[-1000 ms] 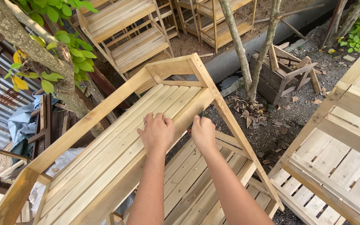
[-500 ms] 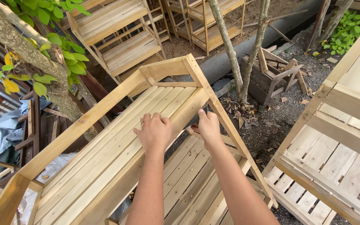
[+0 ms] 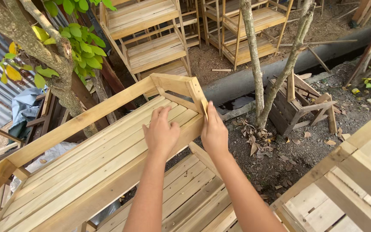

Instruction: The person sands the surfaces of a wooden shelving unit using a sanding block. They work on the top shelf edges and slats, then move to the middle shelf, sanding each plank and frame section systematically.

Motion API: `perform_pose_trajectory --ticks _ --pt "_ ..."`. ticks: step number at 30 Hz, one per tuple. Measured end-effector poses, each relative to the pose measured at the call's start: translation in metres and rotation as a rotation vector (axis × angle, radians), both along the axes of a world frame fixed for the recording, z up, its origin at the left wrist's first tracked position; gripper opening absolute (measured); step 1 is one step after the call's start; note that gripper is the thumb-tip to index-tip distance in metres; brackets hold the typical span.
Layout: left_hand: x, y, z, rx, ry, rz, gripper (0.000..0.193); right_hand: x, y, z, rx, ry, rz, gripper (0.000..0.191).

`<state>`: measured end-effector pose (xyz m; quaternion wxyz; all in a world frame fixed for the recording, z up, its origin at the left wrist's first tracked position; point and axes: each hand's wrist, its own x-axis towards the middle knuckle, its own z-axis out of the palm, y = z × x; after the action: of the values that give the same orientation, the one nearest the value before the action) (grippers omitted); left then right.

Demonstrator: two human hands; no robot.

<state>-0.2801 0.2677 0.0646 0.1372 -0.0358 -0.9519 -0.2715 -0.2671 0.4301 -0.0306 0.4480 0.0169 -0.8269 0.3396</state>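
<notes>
A pale wooden slatted shelf rack (image 3: 86,159) lies tilted in front of me, its top shelf running from lower left to the upper middle. My left hand (image 3: 160,133) rests palm down on the slats near the shelf's far end, fingers together. My right hand (image 3: 214,131) presses against the rack's right corner post (image 3: 197,96), fingers pointing up along the wood. Neither hand holds a loose object. A lower slatted shelf (image 3: 194,202) shows beneath my forearms.
Another slatted rack (image 3: 344,189) stands at the lower right. Finished racks (image 3: 151,43) stand beyond, on bare dirt. Two thin tree trunks (image 3: 254,64) rise right of my hands, a thick leafy trunk (image 3: 44,56) at left. A small wooden crate (image 3: 301,107) sits among dry leaves.
Both hands have slid forward along the top shelf toward its far corner. My right hand went from the shelf's edge onto the corner post. The view has tipped up and closer.
</notes>
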Motion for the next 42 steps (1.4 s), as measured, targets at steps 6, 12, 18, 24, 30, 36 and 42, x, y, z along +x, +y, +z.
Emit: perform_pose_trajectory --ticks 6,12,18,24,30,36,42 --pt "-0.031 0.053 0.001 0.01 -0.203 0.055 0.052 0.02 0.022 -0.016 -0.246 -0.329 0.039 0.038" --pt "-0.034 0.057 -0.002 -0.085 -0.195 0.084 0.053 -0.008 0.024 0.031 -0.354 -0.121 0.296 0.039" --pt "-0.02 0.071 -0.003 -0.279 0.033 0.165 0.043 0.001 0.033 0.038 -0.279 -0.065 0.346 0.04" --pt "-0.017 0.077 -0.004 -0.313 0.138 0.252 0.034 -0.011 0.038 0.04 -0.359 -0.341 0.297 0.042" --pt "-0.02 0.073 -0.013 -0.316 0.201 0.25 0.032 -0.01 0.035 0.031 -0.237 -0.218 0.276 0.042" --pt "-0.022 0.073 -0.018 -0.291 0.37 0.206 0.032 -0.025 0.037 0.026 -0.373 -0.213 0.416 0.039" --pt "-0.021 0.073 -0.017 -0.295 0.352 0.21 0.029 0.02 0.049 0.004 -0.283 -0.087 0.417 0.039"
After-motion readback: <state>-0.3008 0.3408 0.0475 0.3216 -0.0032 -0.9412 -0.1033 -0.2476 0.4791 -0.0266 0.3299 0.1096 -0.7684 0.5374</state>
